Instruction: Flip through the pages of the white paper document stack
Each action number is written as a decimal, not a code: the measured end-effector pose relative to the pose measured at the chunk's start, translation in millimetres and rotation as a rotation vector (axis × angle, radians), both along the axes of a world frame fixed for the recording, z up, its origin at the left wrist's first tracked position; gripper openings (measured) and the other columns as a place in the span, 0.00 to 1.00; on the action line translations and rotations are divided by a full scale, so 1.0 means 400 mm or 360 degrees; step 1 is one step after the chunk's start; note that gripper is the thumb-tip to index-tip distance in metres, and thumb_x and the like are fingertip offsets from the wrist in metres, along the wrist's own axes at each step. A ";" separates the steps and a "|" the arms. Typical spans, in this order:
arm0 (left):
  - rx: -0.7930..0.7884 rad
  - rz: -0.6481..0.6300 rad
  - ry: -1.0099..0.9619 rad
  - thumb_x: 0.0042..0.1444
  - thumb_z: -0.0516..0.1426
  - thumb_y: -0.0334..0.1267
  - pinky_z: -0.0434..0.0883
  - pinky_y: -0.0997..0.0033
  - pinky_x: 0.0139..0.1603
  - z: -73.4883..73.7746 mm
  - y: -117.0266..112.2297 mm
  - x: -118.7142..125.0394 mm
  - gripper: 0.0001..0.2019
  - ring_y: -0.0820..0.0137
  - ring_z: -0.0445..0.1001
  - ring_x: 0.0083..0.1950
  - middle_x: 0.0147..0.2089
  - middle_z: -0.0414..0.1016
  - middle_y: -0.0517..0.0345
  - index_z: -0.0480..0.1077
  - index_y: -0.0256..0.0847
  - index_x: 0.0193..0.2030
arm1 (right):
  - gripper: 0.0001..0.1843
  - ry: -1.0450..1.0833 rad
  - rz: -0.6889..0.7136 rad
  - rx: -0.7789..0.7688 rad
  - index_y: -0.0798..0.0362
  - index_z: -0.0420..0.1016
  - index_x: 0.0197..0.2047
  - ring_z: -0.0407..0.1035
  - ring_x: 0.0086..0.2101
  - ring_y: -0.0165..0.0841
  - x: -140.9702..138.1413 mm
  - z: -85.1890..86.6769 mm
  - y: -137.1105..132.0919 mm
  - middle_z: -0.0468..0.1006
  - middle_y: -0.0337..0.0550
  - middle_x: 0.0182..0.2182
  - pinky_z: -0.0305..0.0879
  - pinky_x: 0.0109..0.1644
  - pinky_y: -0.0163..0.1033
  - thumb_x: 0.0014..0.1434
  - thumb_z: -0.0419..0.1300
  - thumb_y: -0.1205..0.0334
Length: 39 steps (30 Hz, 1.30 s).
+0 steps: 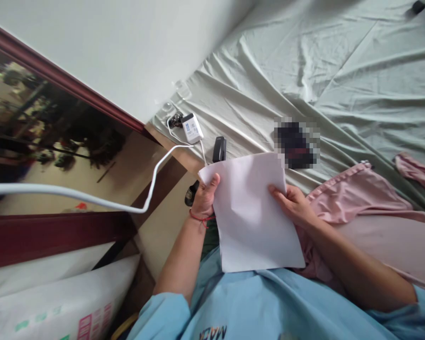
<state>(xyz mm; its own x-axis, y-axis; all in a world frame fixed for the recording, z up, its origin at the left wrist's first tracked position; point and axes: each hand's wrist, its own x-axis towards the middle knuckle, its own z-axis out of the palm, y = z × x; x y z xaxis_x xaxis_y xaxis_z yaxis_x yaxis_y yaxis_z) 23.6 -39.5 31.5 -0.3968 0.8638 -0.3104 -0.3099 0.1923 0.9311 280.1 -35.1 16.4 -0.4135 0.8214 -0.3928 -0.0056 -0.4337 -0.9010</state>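
Observation:
A stack of white paper (255, 217) is held up in front of my blue shirt, its face blank. My left hand (204, 194) grips its upper left edge, thumb on top and fingers hidden behind. At the right edge, my right hand (292, 202) pinches the sheets, again with the thumb in front. Just beyond the paper's top left corner lies a small black stapler-like object (219, 149) on the bedsheet. How many sheets there are I cannot tell.
A white power adapter (192, 128) with a white cable (148, 198) sits near the edge of the bed (255, 89). A pixelated dark object (297, 145) lies on the sheet. Pink cloth (368, 193) is at right, white printed sacks (63, 302) at lower left.

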 end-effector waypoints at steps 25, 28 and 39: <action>-0.0044 0.0036 0.0323 0.50 0.69 0.55 0.73 0.70 0.45 -0.128 -0.009 -0.066 0.21 0.70 0.76 0.40 0.36 0.77 0.59 0.72 0.38 0.36 | 0.23 -0.0816 -0.0013 0.0708 0.49 0.56 0.25 0.57 0.24 0.30 -0.003 -0.038 0.018 0.61 0.36 0.20 0.51 0.30 0.37 0.67 0.47 0.44; 0.0028 0.0024 0.0528 0.55 0.65 0.56 0.70 0.72 0.48 -0.134 -0.009 -0.056 0.20 0.69 0.75 0.44 0.39 0.77 0.57 0.74 0.38 0.37 | 0.21 -0.0759 -0.0001 0.0741 0.48 0.55 0.27 0.59 0.26 0.31 -0.008 -0.039 0.017 0.63 0.37 0.22 0.54 0.32 0.37 0.67 0.46 0.44; -0.0210 -0.0032 0.0532 0.49 0.67 0.53 0.64 0.74 0.33 -0.128 0.022 -0.073 0.20 0.73 0.65 0.29 0.26 0.67 0.64 0.67 0.38 0.27 | 0.22 -0.0904 -0.0013 0.0692 0.48 0.53 0.24 0.55 0.23 0.30 -0.010 -0.052 0.023 0.59 0.36 0.19 0.49 0.31 0.38 0.64 0.48 0.46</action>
<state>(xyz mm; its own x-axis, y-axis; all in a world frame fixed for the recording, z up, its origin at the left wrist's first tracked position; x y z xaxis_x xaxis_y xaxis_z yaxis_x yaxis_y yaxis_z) -5.5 -30.9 -19.7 -0.4784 0.8338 -0.2755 0.0131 0.3204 0.9472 276.0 -25.9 -4.2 -0.2353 0.9548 -0.1819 0.5141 -0.0366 -0.8569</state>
